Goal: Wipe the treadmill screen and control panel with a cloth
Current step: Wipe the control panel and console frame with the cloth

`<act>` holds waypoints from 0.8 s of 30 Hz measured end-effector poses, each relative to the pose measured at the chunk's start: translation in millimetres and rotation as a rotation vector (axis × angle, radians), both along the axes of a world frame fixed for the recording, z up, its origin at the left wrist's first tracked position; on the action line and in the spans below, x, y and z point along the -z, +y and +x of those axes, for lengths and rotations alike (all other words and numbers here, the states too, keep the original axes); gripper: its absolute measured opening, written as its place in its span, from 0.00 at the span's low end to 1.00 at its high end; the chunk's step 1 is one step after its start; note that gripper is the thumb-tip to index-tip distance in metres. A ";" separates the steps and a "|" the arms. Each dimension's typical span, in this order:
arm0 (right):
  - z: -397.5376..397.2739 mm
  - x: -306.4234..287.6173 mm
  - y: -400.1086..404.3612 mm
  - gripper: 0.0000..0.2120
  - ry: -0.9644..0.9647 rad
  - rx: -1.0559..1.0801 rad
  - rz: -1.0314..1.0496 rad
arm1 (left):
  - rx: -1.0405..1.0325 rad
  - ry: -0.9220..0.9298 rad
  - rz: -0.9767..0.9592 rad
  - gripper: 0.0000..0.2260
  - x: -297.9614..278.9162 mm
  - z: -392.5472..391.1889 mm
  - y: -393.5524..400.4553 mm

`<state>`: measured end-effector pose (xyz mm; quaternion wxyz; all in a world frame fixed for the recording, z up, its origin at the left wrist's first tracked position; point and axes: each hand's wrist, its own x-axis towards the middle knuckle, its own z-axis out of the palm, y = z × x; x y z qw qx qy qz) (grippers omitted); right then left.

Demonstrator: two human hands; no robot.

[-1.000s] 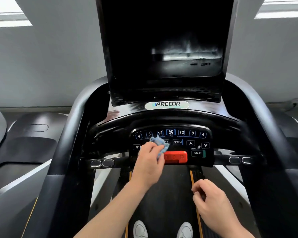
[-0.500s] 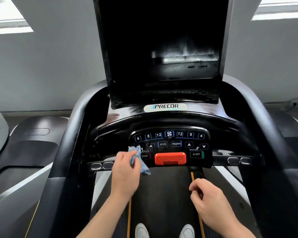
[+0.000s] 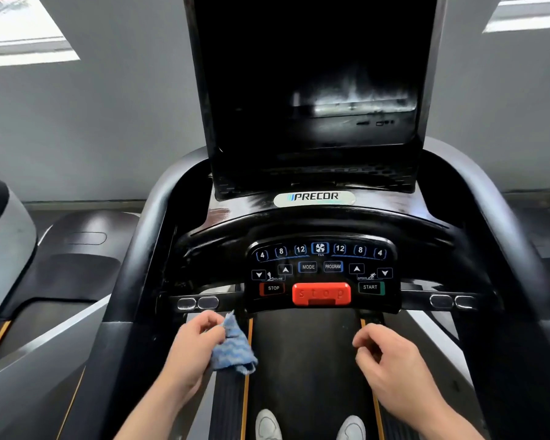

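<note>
Grey wall (image 3: 115, 122), two bright windows (image 3: 23, 36)

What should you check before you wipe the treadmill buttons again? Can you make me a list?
1. Cloth in the left hand: ok, fingers hold it.
2. Cloth touching the control panel: not ok, it hangs below the panel.
3. Right hand out of the way: ok, it holds nothing.
4. Screen off: ok, it looks dark.
5. Red stop button unpressed: cannot tell.
6. Panel clean: cannot tell.
</note>
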<state>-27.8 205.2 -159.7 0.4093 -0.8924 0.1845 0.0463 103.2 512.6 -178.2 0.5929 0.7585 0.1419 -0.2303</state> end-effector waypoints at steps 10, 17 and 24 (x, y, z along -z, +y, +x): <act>46.8 -15.3 53.9 0.04 0.038 0.145 0.766 | 0.309 -0.289 0.041 0.14 -55.6 -20.5 -72.4; 63.9 -42.3 50.6 0.19 0.017 0.157 1.036 | 0.450 -0.322 0.002 0.09 -66.9 -33.6 -81.0; 57.6 -60.1 14.2 0.13 -0.024 0.202 1.035 | -0.073 0.077 -0.746 0.20 -93.9 -10.2 -51.1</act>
